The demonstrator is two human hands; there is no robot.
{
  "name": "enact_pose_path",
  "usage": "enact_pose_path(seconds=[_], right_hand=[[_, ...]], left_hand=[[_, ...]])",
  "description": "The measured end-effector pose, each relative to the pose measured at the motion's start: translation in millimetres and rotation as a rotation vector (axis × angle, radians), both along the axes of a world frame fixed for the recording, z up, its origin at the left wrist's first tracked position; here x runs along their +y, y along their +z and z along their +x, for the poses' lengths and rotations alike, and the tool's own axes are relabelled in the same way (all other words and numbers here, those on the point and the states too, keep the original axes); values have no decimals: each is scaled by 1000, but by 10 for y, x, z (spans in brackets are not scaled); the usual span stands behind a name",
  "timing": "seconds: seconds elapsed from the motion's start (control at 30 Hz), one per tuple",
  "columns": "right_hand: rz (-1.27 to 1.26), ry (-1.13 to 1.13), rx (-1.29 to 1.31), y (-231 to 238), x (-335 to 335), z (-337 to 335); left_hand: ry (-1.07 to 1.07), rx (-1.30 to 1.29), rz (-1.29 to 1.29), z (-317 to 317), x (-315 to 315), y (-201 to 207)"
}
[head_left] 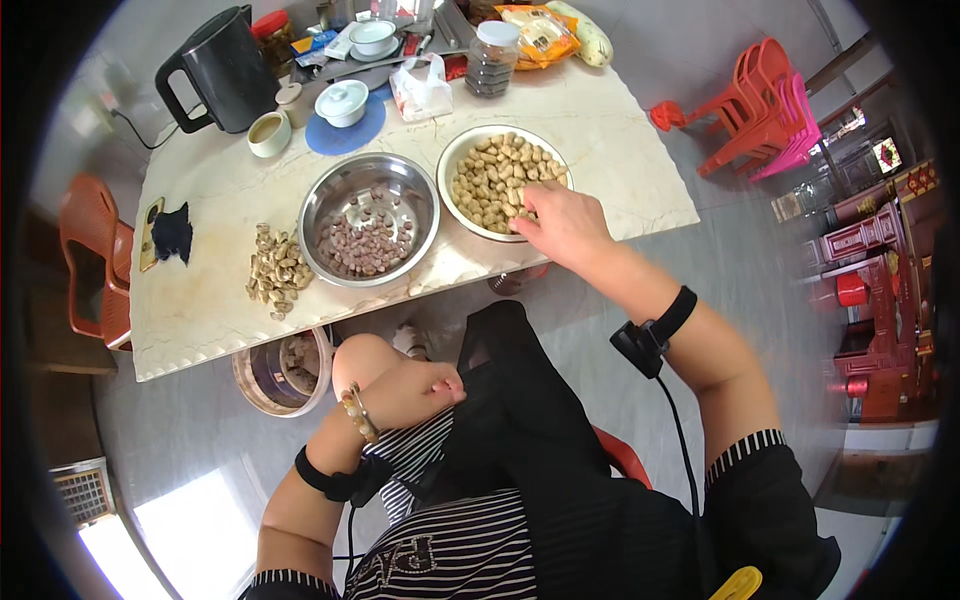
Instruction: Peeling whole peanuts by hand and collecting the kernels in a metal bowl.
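Observation:
My right hand [562, 222] reaches over the right edge of a cream bowl [444, 182] full of unshelled peanuts [500, 175]. Its thumb and fingers are apart, with the fingertips among the nuts. Closed into a fist, my left hand [408, 394] rests over my lap; whatever lies inside its fingers is hidden. Beside the cream bowl stands a steel bowl [325, 195] with shelled, pinkish-brown peanuts [362, 248] over its bottom. A heap of empty peanut shells [276, 272] lies on the table to the left of the steel bowl.
Under the table's [215, 325] front edge stands a bucket [325, 365] with pale scraps inside. A black kettle [232, 80], lidded white bowl [342, 103], plastic bag [420, 90] and jar [493, 62] line the back. A phone [150, 235] lies left; stacked red chairs [750, 105] stand right.

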State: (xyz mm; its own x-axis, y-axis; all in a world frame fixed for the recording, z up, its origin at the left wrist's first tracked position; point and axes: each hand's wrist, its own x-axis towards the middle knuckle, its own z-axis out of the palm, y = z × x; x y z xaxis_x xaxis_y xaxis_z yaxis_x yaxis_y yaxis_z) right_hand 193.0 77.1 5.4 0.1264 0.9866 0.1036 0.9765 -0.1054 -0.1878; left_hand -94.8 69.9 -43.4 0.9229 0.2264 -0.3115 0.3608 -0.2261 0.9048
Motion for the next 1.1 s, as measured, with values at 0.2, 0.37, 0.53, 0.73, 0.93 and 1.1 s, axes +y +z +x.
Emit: enact_pose_path(seconds=[0.2, 0.37, 0.53, 0.73, 0.93, 1.1], right_hand=[[160, -10, 59, -27, -436, -51], [-880, 342, 781, -187, -1657, -267], [-1136, 150, 502, -343, -2516, -376], [-1550, 25, 692, -706, -3527, -145], [-1692, -475, 1067, -428, -3621, -344], [-1642, 319, 1007, -1479, -4333, 55]], left_hand=[[-144, 100, -287, -116, 3, 63], [-632, 246, -311, -503, -385, -245], [-480, 234, -444, -801, -515, -300], [-416, 145, -171, -604, -494, -237], [-373, -194, -272, -203, -439, -432], [-553, -110, -337, 140, -361, -401]])
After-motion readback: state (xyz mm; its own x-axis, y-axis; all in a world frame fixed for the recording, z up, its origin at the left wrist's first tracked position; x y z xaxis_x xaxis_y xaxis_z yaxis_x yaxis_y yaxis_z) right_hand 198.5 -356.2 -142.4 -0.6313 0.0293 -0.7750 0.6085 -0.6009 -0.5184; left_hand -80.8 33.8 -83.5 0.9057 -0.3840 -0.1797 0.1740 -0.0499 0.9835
